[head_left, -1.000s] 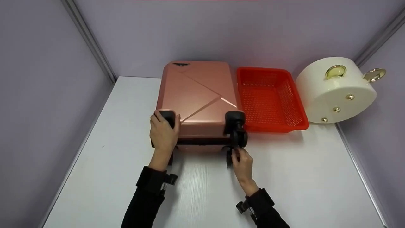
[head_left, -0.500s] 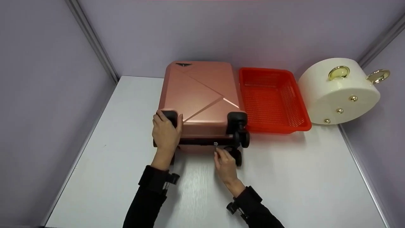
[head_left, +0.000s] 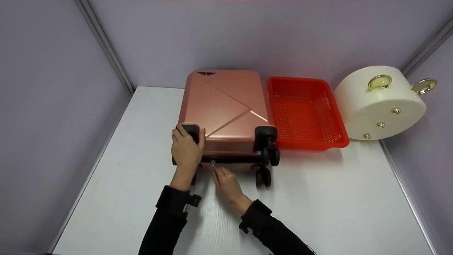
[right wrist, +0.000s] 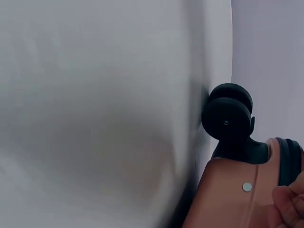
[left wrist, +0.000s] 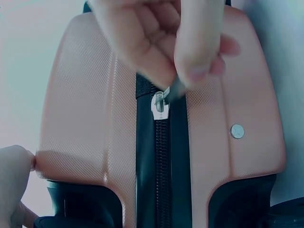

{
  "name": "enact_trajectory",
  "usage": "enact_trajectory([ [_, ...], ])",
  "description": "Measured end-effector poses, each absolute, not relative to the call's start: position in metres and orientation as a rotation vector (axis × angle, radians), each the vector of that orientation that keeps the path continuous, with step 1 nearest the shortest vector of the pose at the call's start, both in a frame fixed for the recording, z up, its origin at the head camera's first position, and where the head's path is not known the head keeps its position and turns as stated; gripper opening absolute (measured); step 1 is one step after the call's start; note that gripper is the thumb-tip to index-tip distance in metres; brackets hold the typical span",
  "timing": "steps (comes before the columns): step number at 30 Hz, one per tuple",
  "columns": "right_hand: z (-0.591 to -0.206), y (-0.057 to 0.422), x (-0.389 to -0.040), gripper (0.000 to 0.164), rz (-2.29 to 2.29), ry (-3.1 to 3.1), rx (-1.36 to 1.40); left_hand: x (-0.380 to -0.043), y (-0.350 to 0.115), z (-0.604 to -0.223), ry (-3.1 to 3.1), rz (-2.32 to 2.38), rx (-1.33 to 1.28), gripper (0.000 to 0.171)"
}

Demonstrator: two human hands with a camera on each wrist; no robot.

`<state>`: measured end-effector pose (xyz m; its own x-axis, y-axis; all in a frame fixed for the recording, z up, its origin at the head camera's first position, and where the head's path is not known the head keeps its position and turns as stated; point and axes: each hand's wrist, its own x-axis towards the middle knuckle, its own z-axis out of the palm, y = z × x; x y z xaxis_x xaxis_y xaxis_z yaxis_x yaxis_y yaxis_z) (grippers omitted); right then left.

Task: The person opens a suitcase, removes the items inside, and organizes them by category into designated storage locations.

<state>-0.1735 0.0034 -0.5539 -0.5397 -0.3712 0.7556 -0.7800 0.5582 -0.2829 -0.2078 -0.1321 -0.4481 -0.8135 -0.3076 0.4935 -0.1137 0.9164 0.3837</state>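
A pink hard-shell suitcase [head_left: 226, 102] lies flat on the white table, its wheeled end towards me. My left hand [head_left: 186, 150] grips its near left corner at the black wheel mount, thumb on the upper face. Below the near edge, my right hand [head_left: 228, 183] pinches the zipper pull [left wrist: 176, 89] between thumb and fingers. The metal zipper slider [left wrist: 160, 106] sits on the black zipper [left wrist: 163, 175], with joined teeth on one side of it in the left wrist view. The far stretch of zipper is hidden behind the right hand there.
Right of the suitcase stands a red plastic basket [head_left: 327, 144], and beside it a white round case [head_left: 368, 95] with gold handles and studs. Black caster wheels [head_left: 263, 177] stick out at the suitcase's near right corner. Grey walls [head_left: 226, 35] enclose the table [head_left: 336, 198].
My right hand has moved left along the suitcase's near edge, from beside the right wheels to near the left hand, drawing the zipper pull along. My left hand keeps its hold.
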Motion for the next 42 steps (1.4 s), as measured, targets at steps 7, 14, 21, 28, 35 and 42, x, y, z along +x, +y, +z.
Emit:
enact_trajectory([
  [7,-0.547,0.008,-0.178,0.009,0.839,-2.265,0.930,-0.207,-0.134,-0.445,-2.537,-0.567,0.305,0.080],
  [14,-0.514,0.029,-0.179,0.026,0.823,-2.331,0.859,-0.198,-0.135,-0.444,-2.566,-0.716,0.276,0.080],
  [21,-0.463,0.055,-0.191,0.024,0.811,-2.105,0.782,-0.174,-0.114,-0.447,-2.270,-0.709,0.006,0.067],
  [28,-0.437,0.084,-0.208,0.042,0.794,-2.159,0.597,-0.150,-0.085,-0.469,-2.263,-0.661,-0.101,0.052],
  [35,-0.441,0.097,-0.215,0.057,0.813,-2.398,0.466,-0.150,-0.085,-0.508,-2.535,-0.617,0.109,0.039],
  [42,-0.455,0.100,-0.217,0.057,0.823,-2.430,0.460,-0.157,-0.084,-0.529,-2.605,-0.664,0.208,0.025],
])
